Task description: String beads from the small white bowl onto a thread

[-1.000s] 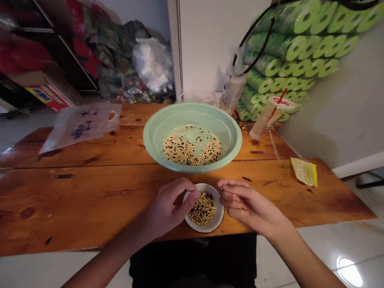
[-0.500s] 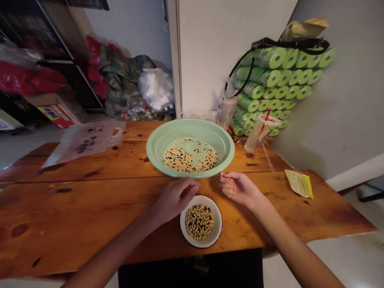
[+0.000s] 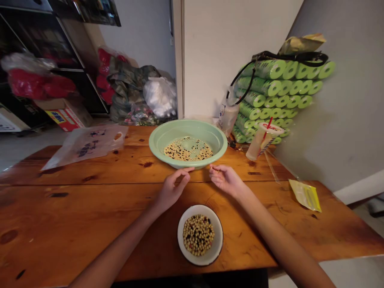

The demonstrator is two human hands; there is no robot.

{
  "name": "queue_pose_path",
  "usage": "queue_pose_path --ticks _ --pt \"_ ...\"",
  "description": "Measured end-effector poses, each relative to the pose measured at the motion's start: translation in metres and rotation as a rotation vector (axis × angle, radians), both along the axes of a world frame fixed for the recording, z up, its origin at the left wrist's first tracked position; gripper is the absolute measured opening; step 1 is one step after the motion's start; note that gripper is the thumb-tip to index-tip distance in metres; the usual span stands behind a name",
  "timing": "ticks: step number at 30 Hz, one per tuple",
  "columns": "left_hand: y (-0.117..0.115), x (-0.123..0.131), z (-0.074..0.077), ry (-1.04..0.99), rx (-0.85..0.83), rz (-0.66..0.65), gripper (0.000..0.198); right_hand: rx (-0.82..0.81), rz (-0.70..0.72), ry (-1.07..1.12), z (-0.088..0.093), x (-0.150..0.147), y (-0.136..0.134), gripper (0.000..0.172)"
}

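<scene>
A pale green plastic basin stands on the wooden table, with yellow and black beans spread over its bottom. Closer to me is a white dark-rimmed bowl holding a heap of yellow and dark beans. My left hand is beside the basin's near edge, its thumb and forefinger apart and nothing visible between them. At the basin's near right edge, my right hand has its fingers curled into a pinch. Small pale beans show at its fingertips; the inside of that hand is partly hidden.
A flat plastic bag lies at the table's left. To the right are a lidded cup with a red straw and a yellow packet. Green-wrapped rolls are stacked behind, with a clear plastic cup in front.
My view has shifted, so the bowl appears lower. Both hands have moved forward from the bowl, close to the basin's near edge. My right hand stays pinched.
</scene>
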State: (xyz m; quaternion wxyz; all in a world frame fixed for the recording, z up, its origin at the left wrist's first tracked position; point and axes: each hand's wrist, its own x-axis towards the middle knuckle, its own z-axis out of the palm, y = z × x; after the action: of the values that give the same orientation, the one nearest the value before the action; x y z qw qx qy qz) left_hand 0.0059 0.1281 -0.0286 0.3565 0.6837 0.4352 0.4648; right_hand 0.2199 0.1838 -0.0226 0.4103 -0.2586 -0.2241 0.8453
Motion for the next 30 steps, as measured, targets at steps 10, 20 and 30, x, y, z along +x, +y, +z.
queue_pose_path --ticks 10,20,30 --pt "-0.027 0.001 0.003 -0.225 -0.196 -0.165 0.018 0.113 0.301 -0.06 0.007 -0.009 -0.048 0.01" --pt "-0.042 0.002 0.01 -0.37 -0.255 -0.195 0.015 0.213 0.325 -0.068 0.013 -0.015 -0.07 0.004" --pt "-0.046 0.002 0.004 -0.325 -0.229 -0.177 0.013 0.157 0.228 -0.092 0.017 -0.019 -0.073 0.008"
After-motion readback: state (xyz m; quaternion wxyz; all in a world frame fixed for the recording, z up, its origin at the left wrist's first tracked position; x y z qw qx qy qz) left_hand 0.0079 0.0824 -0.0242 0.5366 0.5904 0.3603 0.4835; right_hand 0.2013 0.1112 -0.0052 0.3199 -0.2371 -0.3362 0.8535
